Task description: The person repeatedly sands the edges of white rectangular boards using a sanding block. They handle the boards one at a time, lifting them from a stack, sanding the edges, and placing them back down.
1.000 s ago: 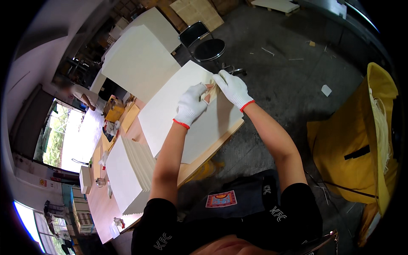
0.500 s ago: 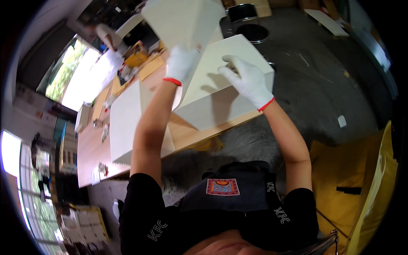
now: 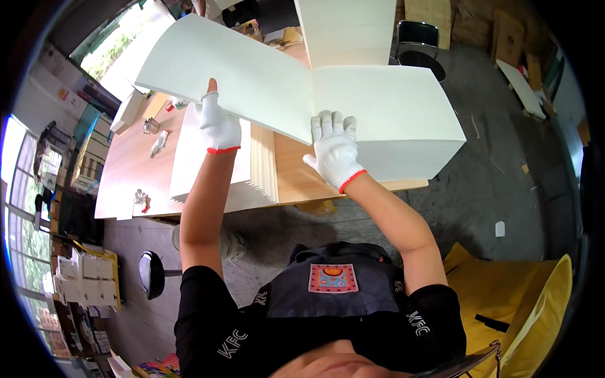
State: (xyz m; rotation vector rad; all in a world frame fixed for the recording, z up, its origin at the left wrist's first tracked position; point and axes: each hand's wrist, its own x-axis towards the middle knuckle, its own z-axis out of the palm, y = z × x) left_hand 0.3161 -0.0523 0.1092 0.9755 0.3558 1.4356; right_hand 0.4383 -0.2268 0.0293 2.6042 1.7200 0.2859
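Observation:
My left hand (image 3: 219,128), in a white knit glove with a red cuff and a bare thumb tip, grips the near edge of a batch of large white sheets (image 3: 239,69). The thumb lies on top and the other fingers are mostly hidden. The batch slants up to the left from a thick white paper stack (image 3: 403,110) on the right. My right hand (image 3: 335,148), gloved likewise, lies with fingers stretched out near the inner edge of that stack. Below the raised batch, a second stack (image 3: 189,154) with stepped layers stands on the wooden table (image 3: 296,176).
A tall white stack (image 3: 346,31) rises behind, with a black chair (image 3: 421,38) past it. Small items, including a crumpled white piece (image 3: 159,143), lie on the table's left. A round stool (image 3: 151,275) stands lower left, and yellow fabric (image 3: 498,283) lower right.
My left hand has moved left and down with the white sheets, which now lean out over the left stack. My right hand has come down flat onto the paper. The view has turned.

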